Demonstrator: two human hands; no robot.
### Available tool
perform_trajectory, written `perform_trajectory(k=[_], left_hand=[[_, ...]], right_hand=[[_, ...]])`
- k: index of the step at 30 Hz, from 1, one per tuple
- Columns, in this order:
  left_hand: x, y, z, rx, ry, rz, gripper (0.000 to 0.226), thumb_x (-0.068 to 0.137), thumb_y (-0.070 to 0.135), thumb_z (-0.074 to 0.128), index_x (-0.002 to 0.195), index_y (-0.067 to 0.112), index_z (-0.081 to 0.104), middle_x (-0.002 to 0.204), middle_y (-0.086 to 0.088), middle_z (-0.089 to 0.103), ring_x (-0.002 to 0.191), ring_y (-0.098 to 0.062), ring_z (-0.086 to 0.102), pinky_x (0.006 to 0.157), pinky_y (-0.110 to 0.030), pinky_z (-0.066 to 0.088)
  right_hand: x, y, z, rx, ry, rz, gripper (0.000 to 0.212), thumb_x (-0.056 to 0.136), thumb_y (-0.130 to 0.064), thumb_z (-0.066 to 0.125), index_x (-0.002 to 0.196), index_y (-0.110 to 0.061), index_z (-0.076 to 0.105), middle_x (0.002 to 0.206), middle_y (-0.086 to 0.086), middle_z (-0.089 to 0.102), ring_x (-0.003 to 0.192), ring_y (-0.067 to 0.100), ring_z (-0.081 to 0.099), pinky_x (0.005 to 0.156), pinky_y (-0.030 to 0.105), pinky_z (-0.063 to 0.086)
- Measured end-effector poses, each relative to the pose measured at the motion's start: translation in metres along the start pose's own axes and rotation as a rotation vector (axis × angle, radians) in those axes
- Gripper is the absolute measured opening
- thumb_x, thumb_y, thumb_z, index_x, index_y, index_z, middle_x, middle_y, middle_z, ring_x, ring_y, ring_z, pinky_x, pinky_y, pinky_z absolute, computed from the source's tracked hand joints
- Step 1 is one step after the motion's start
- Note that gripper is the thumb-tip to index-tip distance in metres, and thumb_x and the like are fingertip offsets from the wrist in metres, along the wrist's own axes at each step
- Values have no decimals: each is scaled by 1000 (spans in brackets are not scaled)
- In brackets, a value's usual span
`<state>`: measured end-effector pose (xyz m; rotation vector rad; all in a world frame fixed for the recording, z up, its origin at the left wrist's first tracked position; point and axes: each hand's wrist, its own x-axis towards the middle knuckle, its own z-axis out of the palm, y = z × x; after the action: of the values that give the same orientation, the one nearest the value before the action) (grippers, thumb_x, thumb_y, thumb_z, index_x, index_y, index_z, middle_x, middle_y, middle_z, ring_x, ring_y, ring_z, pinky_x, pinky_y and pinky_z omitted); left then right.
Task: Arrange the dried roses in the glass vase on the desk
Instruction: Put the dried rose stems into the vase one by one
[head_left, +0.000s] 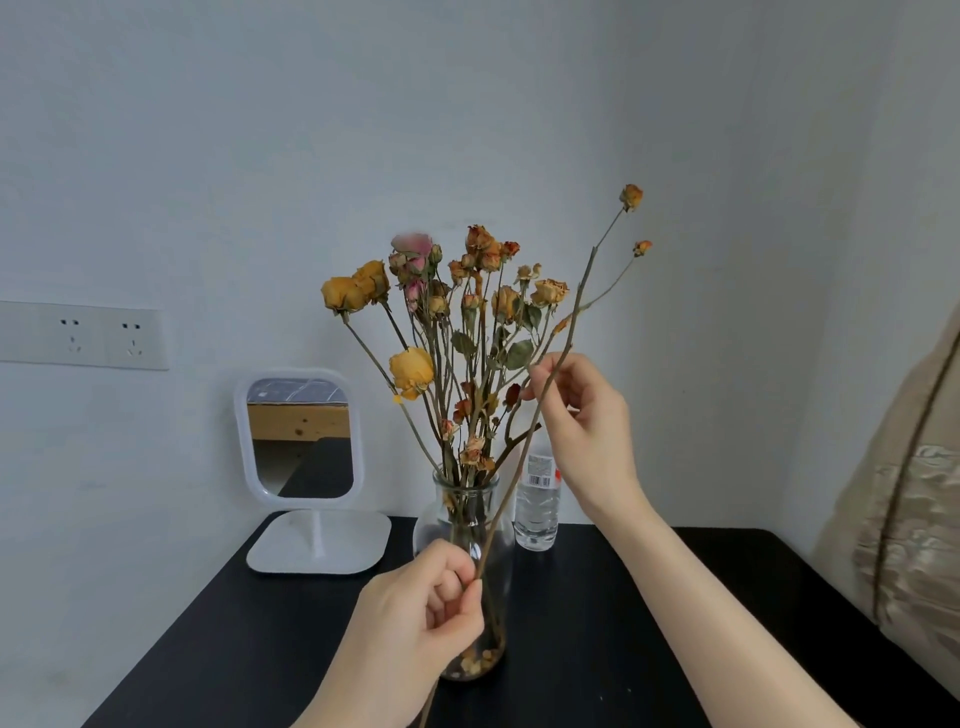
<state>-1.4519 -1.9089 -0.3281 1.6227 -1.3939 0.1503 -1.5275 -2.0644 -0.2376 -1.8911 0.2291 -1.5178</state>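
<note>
Roses (457, 312), dried yellow, orange and pink, stand bunched in the glass vase (435, 525) on the black tabletop (234, 649). One loose stem (580, 291) with two small buds at its top slants across the front of the vase, outside it. The left hand (415, 613) pinches its lower part between thumb and fingers, and the right hand (582, 415) pinches it higher up, beside the bunch. A white mirror (298, 431) stands to the left, and a water bottle (537, 509) just behind the vase.
</note>
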Motion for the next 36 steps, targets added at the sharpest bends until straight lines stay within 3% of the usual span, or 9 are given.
perform_trajectory(k=[3,10,14,21,25,28,32,34,36], left_hand=[[-1,-1,1,-3,-5,-1,36,77,6,69,67,35,48,57,18,52,51,-1,50,52,-6,39],[-1,-4,2,6,-3,-19,37,76,7,69,67,37,48,58,17,54,52,-1,51,52,-6,39],[-2,-6,1,5,-7,-22,36,77,7,68,67,36,49,58,17,53,51,-1,50,51,-6,38],[-4,-7,0,-9,-12,-29,36,77,7,68,67,35,49,56,18,53,52,-1,51,51,-6,38],[-5,-7,1,-13,-15,-33,36,76,6,68,66,35,49,54,17,52,50,-1,50,51,-6,38],[-5,-7,2,-14,-17,-31,38,76,5,68,66,35,48,54,18,52,49,-1,49,50,-6,37],[-5,-9,4,-15,-24,-35,33,77,6,68,67,33,50,56,14,52,49,-3,49,50,-7,38],[-5,-9,6,-26,-26,-35,32,77,6,68,68,31,51,56,13,52,49,-3,49,50,-7,37],[-5,-8,7,-34,-30,-35,33,77,5,68,67,32,50,54,14,51,48,-2,49,49,-6,36]], right_hand=[[-3,3,1,15,-11,2,17,94,-17,51,83,-29,56,70,-8,61,74,25,58,62,23,46],[-3,10,11,-149,-196,7,7,95,-23,48,93,-23,55,74,-9,64,74,21,62,72,42,51],[-5,17,13,-122,-253,39,12,96,-22,48,88,-28,55,74,-6,66,75,15,61,75,38,49],[-12,29,12,-182,-321,70,23,93,-22,54,78,-39,54,82,8,65,77,33,59,69,39,49],[-11,29,9,-237,-343,48,19,93,-19,54,79,-32,56,81,-2,63,77,34,59,66,37,47],[-7,25,7,-213,-321,22,14,94,-18,50,85,-27,57,83,10,65,78,35,60,69,44,49],[1,20,8,-271,-397,-32,13,94,-15,50,92,-11,61,73,-12,56,62,21,51,62,30,44],[0,24,9,-300,-420,-30,13,93,-14,51,91,-10,63,74,-15,53,58,10,47,59,15,38],[-3,29,9,-312,-417,-2,12,92,-14,53,91,-11,65,74,-13,55,56,4,45,56,9,36]])
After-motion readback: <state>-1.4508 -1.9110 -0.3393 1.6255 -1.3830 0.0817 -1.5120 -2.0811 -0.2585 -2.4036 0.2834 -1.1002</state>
